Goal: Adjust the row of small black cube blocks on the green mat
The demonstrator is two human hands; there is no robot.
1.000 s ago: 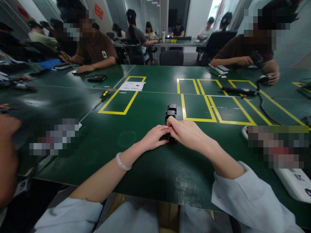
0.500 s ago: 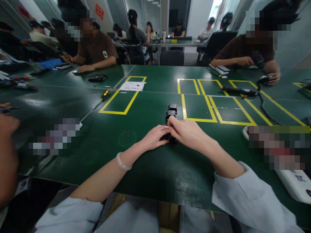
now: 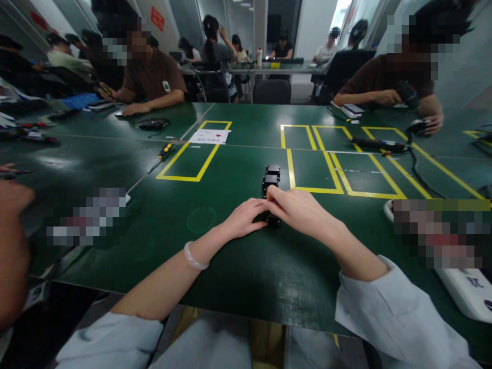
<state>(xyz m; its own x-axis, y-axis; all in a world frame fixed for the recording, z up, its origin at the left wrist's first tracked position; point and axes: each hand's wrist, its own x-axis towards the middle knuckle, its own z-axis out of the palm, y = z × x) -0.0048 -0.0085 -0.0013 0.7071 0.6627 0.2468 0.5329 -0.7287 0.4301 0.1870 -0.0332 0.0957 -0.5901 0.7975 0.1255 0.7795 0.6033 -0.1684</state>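
Note:
A row of small black blocky parts (image 3: 271, 179) lies on the green table (image 3: 230, 277) in front of me, running away from my body. My left hand (image 3: 246, 218) steadies its near end from the left, with the thumb by the nearest block and the fingers further up. My right hand (image 3: 302, 210) is closed in a pinch over the middle of the row, its fingertips meeting those of my left hand. Whatever lies between the right fingertips is hidden. The two far blocks and part of the nearest one show clear of my hands.
Yellow tape rectangles (image 3: 317, 191) mark the table ahead. A yellow-and-black screwdriver (image 3: 166, 149) and a white paper label (image 3: 209, 136) lie ahead left. A white device (image 3: 463, 289) is at right. Across the table, a co-worker handles a black power tool (image 3: 408, 95); another sits left.
My right fingers have shifted very slightly over the blocks. My left hand and the black row keep their place. A person in the background has raised an arm.

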